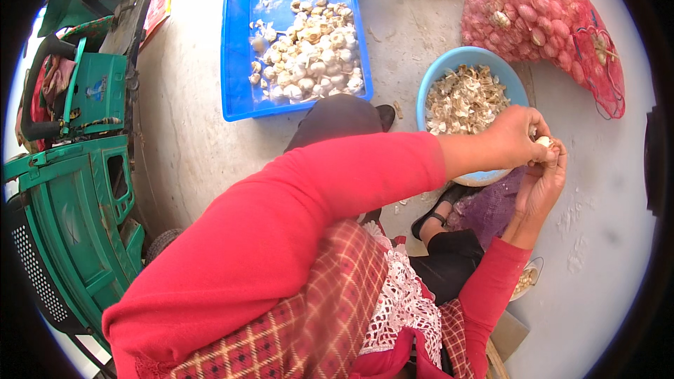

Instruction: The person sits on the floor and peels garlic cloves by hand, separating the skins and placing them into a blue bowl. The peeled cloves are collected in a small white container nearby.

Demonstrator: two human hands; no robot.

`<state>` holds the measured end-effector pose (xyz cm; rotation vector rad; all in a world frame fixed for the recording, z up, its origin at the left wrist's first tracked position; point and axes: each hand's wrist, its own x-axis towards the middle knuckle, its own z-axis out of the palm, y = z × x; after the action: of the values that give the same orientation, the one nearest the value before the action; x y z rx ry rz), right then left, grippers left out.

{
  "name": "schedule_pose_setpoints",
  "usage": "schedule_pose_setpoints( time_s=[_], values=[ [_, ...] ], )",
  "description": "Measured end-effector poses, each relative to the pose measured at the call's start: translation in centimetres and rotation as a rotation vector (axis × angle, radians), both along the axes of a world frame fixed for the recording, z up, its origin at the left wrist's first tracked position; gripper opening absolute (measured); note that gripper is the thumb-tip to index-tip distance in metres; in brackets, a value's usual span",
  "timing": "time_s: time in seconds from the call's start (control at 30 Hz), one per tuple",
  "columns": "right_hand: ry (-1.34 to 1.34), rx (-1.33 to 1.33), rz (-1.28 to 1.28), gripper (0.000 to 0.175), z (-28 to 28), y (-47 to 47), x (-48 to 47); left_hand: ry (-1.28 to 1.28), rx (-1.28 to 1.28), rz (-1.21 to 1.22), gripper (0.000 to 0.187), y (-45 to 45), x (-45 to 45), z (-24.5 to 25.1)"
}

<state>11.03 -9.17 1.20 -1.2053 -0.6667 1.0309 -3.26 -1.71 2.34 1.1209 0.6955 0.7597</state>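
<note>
A small pale garlic piece, with brownish skin on it, is pinched between the fingertips of my two hands. My left hand reaches across from the left, its thumb and fingers on the garlic. From below, my right hand comes up with its fingertips on the same piece. Both hands are at the right rim of a light blue basin, which is heaped with dry garlic skins. My left forearm hides part of the basin. Whether the piece is one clove or more, I cannot tell.
A blue plastic tray holds many garlic bulbs. At upper right lies a red mesh sack of garlic. Below the basin is a purple mesh sack. A small bucket holds pale cloves. A green vehicle stands left.
</note>
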Motion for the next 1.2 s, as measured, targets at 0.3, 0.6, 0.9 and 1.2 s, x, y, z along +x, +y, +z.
schedule_pose_setpoints(
  time_s=[0.3,0.6,0.9,1.2],
  values=[
    [-0.081,-0.033,0.087,0.031,0.8,0.4,0.2,-0.099,-0.149,-0.087,0.026,0.9,-0.4,0.6],
    [-0.07,0.026,0.019,0.023,0.6,1.1,0.1,-0.122,-0.206,-0.064,0.025,1.2,0.0,0.5],
    [-0.038,0.079,-0.056,0.021,0.3,1.3,0.3,-0.105,-0.239,-0.015,0.024,1.4,0.7,0.2],
    [-0.1,0.021,-0.164,0.023,0.0,1.4,0.6,-0.119,-0.235,0.089,0.026,1.8,0.7,-0.3]
  ],
)
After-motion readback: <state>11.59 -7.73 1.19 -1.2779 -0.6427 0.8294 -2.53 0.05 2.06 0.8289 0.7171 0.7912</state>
